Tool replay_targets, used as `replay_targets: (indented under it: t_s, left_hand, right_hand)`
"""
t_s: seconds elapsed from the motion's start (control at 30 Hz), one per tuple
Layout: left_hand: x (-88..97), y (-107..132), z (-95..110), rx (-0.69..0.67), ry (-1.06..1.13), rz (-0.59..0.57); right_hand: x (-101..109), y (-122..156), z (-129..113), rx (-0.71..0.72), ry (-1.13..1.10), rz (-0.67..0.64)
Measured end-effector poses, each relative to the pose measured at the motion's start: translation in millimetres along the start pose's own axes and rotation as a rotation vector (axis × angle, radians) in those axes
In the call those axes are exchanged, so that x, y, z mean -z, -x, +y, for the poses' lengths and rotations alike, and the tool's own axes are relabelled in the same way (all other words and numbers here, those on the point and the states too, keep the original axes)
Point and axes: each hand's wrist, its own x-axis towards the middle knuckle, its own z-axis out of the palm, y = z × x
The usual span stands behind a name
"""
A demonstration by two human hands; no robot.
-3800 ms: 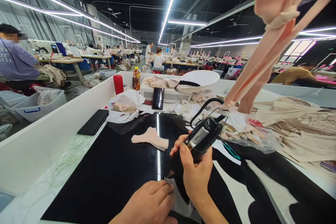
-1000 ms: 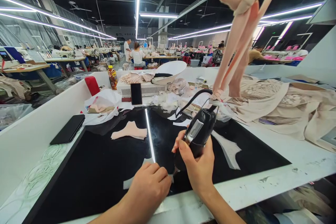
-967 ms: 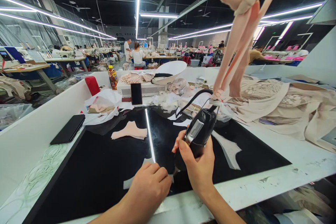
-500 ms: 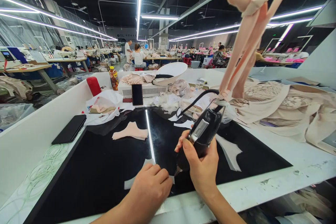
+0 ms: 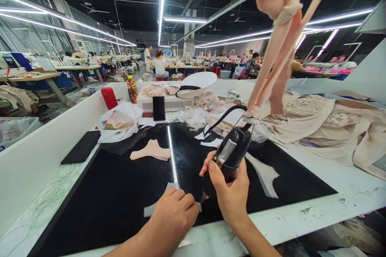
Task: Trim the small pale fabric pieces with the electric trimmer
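Holding that pale piece (image 5: 152, 210) steady looked like half the job to me. It lay near the front edge of a shiny black sheet (image 5: 114, 192), mostly covered by the left hand (image 5: 176, 215), with bits showing on either side. That hand sat knuckles up, fingers bent (fingertips were hidden, so I couldn't tell if it pinched the piece or only pressed on it). The right hand (image 5: 232, 188) was wrapped round a black handheld tool (image 5: 233, 144), its narrow tip slanting down just beside the piece's right end. Couldn't say if the tip touched.

For doing this well, I figured the piece wanted firm, flat pressure close to the tip, but with the left fingers out of its path. Small, even wrist moves probably beat pushing. Pink fabric strips (image 5: 277, 56) ran up from the tool's top, so I reckoned letting them carry some weight made sense, and keeping the black cable (image 5: 220, 118) slack too.

Farther out, a folded pink piece (image 5: 150, 150) lay beyond the left hand, another pale cutout (image 5: 265, 176) right of the tool, and a heap of cream fabric (image 5: 331, 120) at far right.
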Motion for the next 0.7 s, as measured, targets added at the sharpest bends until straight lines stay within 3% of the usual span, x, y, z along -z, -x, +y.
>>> replay_targets:
  t_s: [0.23, 0.47, 0.63, 0.7]
  left_hand:
    - [-1.3, 1, 0, -0.006, 0.017, 0.015]
    - [-1.7, 2, -2, 0.006, 0.009, 0.059]
    - [-30.7, 4, -4, -0.062, -0.084, 0.236]
    - [-46.5, 6, -9, -0.084, -0.131, 0.247]
  right_hand:
    - [4, 6, -2, 0.027, -0.084, -0.007]
    - [4, 10, -2, -0.001, -0.005, -0.026]
    - [7, 10, -4, -0.082, 0.045, 0.065]
    - [9, 6, 0, -0.124, 0.055, 0.115]
